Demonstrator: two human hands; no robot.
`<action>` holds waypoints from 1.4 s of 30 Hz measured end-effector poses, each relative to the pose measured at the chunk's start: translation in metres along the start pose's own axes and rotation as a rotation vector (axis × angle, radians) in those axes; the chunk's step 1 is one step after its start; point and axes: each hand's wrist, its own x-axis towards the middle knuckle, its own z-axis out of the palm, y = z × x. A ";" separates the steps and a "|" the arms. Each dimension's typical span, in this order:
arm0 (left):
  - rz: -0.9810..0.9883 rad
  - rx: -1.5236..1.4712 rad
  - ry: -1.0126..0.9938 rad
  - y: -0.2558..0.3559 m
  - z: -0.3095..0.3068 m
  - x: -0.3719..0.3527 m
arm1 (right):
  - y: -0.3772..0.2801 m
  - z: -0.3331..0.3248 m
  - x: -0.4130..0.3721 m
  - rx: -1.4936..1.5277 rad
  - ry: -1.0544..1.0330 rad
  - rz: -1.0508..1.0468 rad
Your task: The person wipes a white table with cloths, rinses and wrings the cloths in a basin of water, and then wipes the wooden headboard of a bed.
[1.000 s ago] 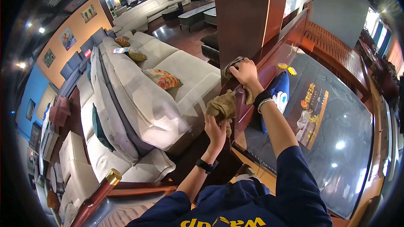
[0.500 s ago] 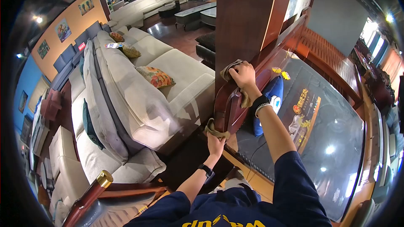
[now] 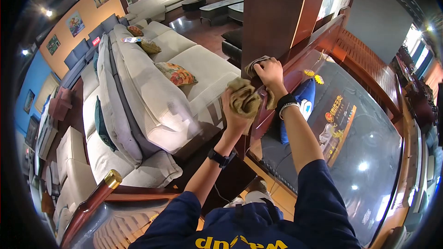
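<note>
My left hand point(image 3: 234, 113) is closed round a crumpled olive-brown cloth point(image 3: 244, 97), raised beside the end of a glossy dark-red wooden headboard point(image 3: 288, 76). My right hand point(image 3: 271, 74) presses another brownish cloth point(image 3: 254, 66) onto the top end of that headboard, next to a tall dark wooden panel point(image 3: 267, 23). Its fingers curl over the cloth, and a fold hangs below the palm. The left hand's fingertips are mostly hidden behind the bunched fabric. Just right of the headboard leans a blue cushion point(image 3: 305, 103).
A plastic-covered dark mattress point(image 3: 364, 129) fills the bed frame on the right. To the left stands a long cream sofa point(image 3: 184, 67) with a floral pillow point(image 3: 175, 74). A wooden post with a brass cap point(image 3: 112, 179) rises at lower left. A thin cable runs near my feet.
My left hand has risen with its cloth from the headboard's lower corner to near my right hand. The right hand stays at the top end. The view has shifted slightly.
</note>
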 end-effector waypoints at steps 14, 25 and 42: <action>-0.018 0.364 0.000 0.031 -0.001 -0.007 | 0.006 0.002 0.000 -0.016 -0.030 -0.005; -0.080 0.370 -0.138 0.049 -0.014 -0.005 | 0.004 0.005 -0.024 -0.103 0.037 -0.033; -0.141 0.368 -0.099 0.046 -0.011 -0.008 | -0.016 0.011 -0.078 0.214 0.178 -0.082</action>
